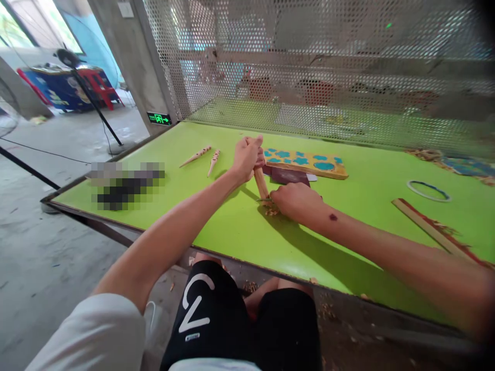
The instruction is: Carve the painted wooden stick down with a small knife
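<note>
My left hand (248, 157) is closed round the upper part of a wooden stick (261, 184), which slants down to the green tabletop. Beside its lower end, my right hand (296, 200) grips a knife, whose short thin blade (264, 200) crosses the wood. The knife's handle is hidden in my fingers. Small wood shavings (270, 210) lie beneath the blade. Just behind my hands are a dark brown flat item (288, 176) and a yellow board with blue patches (309, 162). Left of my left hand lie two carved pointed wooden pieces (196, 155) (213, 162).
A white and blue ring (428, 190) and a long red-edged wooden strip (429, 224) lie on the right of the table (232, 232). A perforated metal screen (309, 67) stands along the back. A pixelated patch (127, 185) covers things at the left.
</note>
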`<state>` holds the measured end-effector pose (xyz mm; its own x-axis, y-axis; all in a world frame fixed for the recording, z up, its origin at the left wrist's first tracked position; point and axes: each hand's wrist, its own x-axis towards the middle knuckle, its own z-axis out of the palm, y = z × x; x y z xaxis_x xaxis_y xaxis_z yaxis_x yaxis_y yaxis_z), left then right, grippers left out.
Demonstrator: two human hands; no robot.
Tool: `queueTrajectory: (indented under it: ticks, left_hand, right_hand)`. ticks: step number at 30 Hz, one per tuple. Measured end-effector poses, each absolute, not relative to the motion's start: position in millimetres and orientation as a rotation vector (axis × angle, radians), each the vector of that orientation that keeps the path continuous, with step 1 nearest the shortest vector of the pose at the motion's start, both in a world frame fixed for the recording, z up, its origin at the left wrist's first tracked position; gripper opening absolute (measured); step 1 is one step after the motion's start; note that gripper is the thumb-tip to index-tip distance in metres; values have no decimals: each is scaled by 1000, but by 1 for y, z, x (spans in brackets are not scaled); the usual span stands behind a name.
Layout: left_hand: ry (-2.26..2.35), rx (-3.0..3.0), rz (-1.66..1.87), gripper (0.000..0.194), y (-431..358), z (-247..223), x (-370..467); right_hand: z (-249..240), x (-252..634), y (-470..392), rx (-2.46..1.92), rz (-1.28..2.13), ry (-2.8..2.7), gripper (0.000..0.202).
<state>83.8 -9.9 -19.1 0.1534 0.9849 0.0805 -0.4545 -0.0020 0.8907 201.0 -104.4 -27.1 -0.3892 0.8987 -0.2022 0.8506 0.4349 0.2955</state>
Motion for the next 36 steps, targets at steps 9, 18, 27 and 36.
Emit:
queueTrajectory:
  ticks: [9,18,27,36]
  left_hand:
    - [624,1010,1283,33,-10,-21,86]
    - [501,1068,1087,36,-13,-13,69]
    - [470,1474,746,39,-11,-22,57]
    - [591,1431,752,53,-5,-31,60]
  right_hand:
    - [-32,264,-125,1515,171,2182,33]
    - [-17,263,-106,1981,349,2491,31]
    - [-38,295,-87,2309,432,2678,38]
    - [-32,305,-87,2571,234,2810,28]
